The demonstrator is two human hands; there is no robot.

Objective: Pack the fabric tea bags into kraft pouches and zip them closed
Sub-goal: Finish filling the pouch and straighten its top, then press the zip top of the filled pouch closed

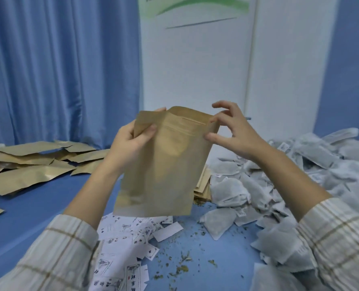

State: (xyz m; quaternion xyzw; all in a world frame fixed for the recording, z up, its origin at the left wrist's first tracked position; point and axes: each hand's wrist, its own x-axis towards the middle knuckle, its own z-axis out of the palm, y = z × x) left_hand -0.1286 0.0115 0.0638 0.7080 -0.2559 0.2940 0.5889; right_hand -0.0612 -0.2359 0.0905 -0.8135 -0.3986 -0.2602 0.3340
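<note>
Kraft pouch [164, 164] up in the air in front of me, upright, long axis top-to-bottom, mouth and zip strip at the top, bottom edge hanging over the printed paper slips [122, 248] on the blue table [195, 259]. My left hand [130, 141] grips the top-left corner, thumb on the near face, fingers curled behind. My right hand [231, 131] pinches the top-right corner at zip level w/ thumb & forefinger, other fingers splayed free. So both grips sit at the mouth end, one per corner, zip line running straight between them. Can't tell if the mouth's parted or pressed flat. Pouch looks flat-ish, prob empty. Tea bags [247, 198] heaped low to my right, well apart from the pouch, right hand nearer to them. Next, I reckon: left keeps the pouch, right drops to the heap. More pouches [31, 164] lie flat, far left.
</note>
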